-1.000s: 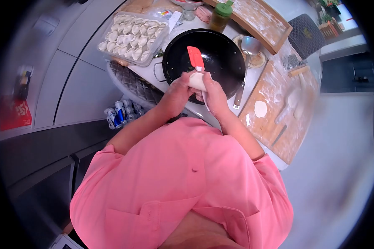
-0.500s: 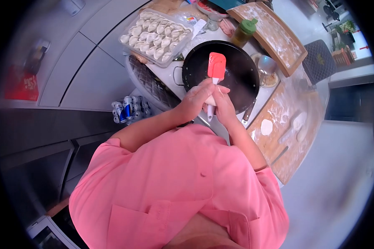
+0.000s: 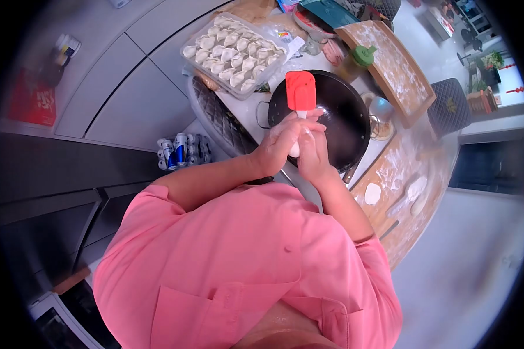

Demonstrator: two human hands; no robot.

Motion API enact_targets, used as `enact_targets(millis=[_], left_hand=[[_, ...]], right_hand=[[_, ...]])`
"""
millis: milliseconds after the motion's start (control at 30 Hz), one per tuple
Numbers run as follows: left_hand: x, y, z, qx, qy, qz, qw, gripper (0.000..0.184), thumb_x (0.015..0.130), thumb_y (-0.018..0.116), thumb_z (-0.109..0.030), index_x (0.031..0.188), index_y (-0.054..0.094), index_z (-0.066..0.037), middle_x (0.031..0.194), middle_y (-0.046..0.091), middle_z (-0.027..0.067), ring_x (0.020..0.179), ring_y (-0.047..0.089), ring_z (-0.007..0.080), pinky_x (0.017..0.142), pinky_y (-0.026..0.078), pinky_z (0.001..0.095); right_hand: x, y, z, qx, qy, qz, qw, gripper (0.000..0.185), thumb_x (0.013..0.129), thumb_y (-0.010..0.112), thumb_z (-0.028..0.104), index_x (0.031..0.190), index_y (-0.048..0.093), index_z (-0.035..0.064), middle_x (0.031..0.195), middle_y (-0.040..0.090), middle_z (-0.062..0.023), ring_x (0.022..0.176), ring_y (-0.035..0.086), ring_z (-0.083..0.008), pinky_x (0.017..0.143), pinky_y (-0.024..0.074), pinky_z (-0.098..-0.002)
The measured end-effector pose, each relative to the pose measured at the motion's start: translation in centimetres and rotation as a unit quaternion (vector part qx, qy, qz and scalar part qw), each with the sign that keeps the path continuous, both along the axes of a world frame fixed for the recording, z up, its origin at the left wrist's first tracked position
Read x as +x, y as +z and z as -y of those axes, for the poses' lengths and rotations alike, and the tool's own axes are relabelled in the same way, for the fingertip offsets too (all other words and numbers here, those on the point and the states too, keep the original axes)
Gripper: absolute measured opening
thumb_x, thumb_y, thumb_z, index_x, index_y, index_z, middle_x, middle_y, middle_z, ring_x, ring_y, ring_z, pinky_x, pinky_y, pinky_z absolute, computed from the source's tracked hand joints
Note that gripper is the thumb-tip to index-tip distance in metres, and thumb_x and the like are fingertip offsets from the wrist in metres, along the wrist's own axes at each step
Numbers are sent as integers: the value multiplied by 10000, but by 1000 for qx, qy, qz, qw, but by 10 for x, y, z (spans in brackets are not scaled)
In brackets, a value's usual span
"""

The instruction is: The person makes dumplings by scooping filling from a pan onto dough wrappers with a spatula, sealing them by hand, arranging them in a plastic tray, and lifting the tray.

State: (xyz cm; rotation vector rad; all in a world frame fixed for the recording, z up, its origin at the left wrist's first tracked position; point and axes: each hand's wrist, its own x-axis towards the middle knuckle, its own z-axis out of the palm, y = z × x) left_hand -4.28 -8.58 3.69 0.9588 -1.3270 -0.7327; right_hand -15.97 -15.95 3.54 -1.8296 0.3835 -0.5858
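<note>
1. Currently, a red-bladed spatula (image 3: pixel 301 93) is held upright between the left hand (image 3: pixel 279 142) and the right hand (image 3: pixel 315 152), its blade rising above the fingers and its handle running down between them.
2. The right hand is closed on the handle; the left is pressed against it, fingers partly extended, and what is gripped beneath them cannot be told.
3. A white end is seen below the joined hands; whether it is dough or handle cannot be told.
4. Behind the hands, a black wok (image 3: pixel 346 125) is set on the table, its near-left part covered from view by hands and blade.
5. To the left, dumplings (image 3: pixel 230 55) are laid in rows in a clear container (image 3: pixel 243 96).
6. Beyond the wok, a green-capped bottle (image 3: pixel 358 61) and a floured wooden tray (image 3: pixel 416 96) are placed; to the right, a round of dough (image 3: pixel 372 193) is laid on a floured board (image 3: pixel 361 187).
7. Compared with half a second ago, the blade has been shifted from before the wok's interior to its left rim.
</note>
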Motion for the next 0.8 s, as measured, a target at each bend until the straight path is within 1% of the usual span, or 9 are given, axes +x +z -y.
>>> enact_targets(millis=[167, 233, 300, 333, 433, 533, 600, 700, 800], left_hand=[[16, 8, -9, 140, -48, -156, 977, 297, 951, 407, -161, 1174, 527, -6, 1293, 458, 160, 1199, 438, 230, 1007, 334, 350], [31, 2, -9, 157, -81, -196, 965, 253, 931, 472, -131, 1130, 564, -4, 1252, 488, 116, 1174, 455, 190, 989, 353, 328], [43, -3, -10, 156, -54, -156, 974, 207, 912, 510, -90, 1071, 607, 1, 1212, 509, 79, 1121, 493, 165, 953, 386, 309], [47, 1, -13, 201, -66, -204, 956, 195, 892, 535, -63, 1054, 618, 8, 1203, 512, 70, 1097, 508, 159, 934, 400, 301], [60, -3, -16, 240, -67, -265, 932, 194, 846, 596, -33, 1029, 640, 18, 1181, 517, 65, 1048, 535, 151, 900, 422, 291], [75, -15, -14, 258, -79, -320, 908, 175, 825, 631, -62, 974, 661, 26, 1223, 503, 85, 1051, 537, 157, 892, 424, 287], [83, -20, -12, 259, -51, -301, 916, 159, 820, 636, -65, 949, 670, 22, 1247, 495, 94, 1056, 537, 159, 890, 424, 288], [104, -29, -2, 251, -9, -297, 921, 160, 771, 682, -113, 880, 699, 3, 1245, 516, 110, 1079, 519, 176, 892, 414, 290], [137, -44, 9, 171, 110, -167, 965, 114, 734, 698, -98, 837, 716, -55, 1205, 537, 94, 1099, 500, 197, 923, 390, 293]], right_hand=[[8, 2, 6, 64, -3, -29, 998, 533, 964, 320, 378, 757, 601, -25, 711, 611, -155, 662, 602, -273, 633, 455, -344], [10, 4, 10, 40, 8, -40, 998, 514, 950, 350, 382, 775, 612, -24, 722, 616, -150, 672, 606, -269, 639, 457, -339], [14, 5, 13, -3, 19, -61, 998, 482, 922, 409, 391, 813, 634, -21, 744, 624, -139, 692, 614, -262, 651, 462, -328], [20, 5, 14, -42, 25, -50, 998, 450, 888, 475, 386, 801, 637, -24, 755, 628, -137, 720, 621, -243, 658, 465, -322], [34, 9, 11, 2, 29, -87, 996, 425, 874, 512, 377, 798, 642, -21, 755, 626, -141, 755, 627, -242, 665, 466, -326], [47, 0, 14, 9, 30, -95, 995, 402, 867, 529, 366, 801, 642, -15, 736, 612, -132, 695, 590, -230, 633, 450, -327], [57, -9, 16, -4, 22, -104, 994, 388, 848, 550, 370, 810, 641, -5, 711, 595, -124, 631, 537, -236, 606, 429, -321], [66, -9, 26, -26, 0, -155, 988, 389, 838, 556, 377, 808, 640, -2, 701, 590, -124, 644, 543, -247, 616, 429, -319], [66, -12, 32, 5, -80, -135, 988, 447, 857, 523, 421, 800, 654, -3, 639, 547, -70, 601, 491, -175, 614, 405, -292]])
